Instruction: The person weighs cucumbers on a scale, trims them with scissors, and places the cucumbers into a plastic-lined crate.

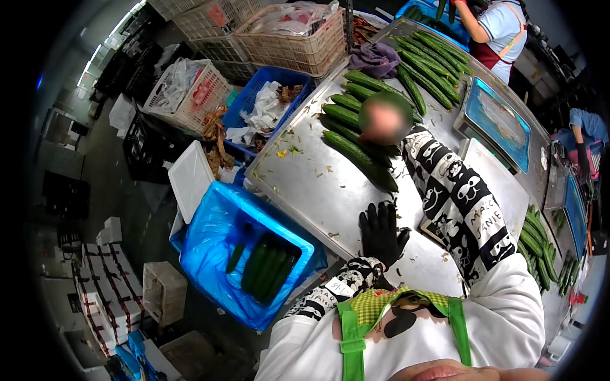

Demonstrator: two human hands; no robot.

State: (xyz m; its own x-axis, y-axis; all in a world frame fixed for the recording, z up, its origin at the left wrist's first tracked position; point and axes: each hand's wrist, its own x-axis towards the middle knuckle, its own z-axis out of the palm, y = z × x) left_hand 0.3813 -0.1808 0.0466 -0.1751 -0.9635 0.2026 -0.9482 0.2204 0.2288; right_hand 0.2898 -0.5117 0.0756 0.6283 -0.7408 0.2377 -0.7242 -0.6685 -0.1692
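Observation:
My left hand (pixel 381 233), in a black glove, lies flat on the metal table (pixel 298 184) with its fingers stretched out. A long row of dark green cucumbers (pixel 359 159) lies just beyond it. My right hand (pixel 384 119) reaches over that row. A round blur covers it, so its fingers and any hold on a cucumber cannot be made out. More cucumbers (pixel 432 66) lie side by side farther up the table. Below the table's left edge, a bin lined with blue plastic (pixel 213 219) contains several cucumbers (pixel 267 270).
A purple cloth (pixel 375 60) lies at the table's far edge. Scales (pixel 495 117) stand to the right, near another cucumber pile (pixel 539 247). Crates (pixel 295 38) and a blue waste basket (pixel 267 105) line the left. Two co-workers (pixel 502 32) stand across and to the right.

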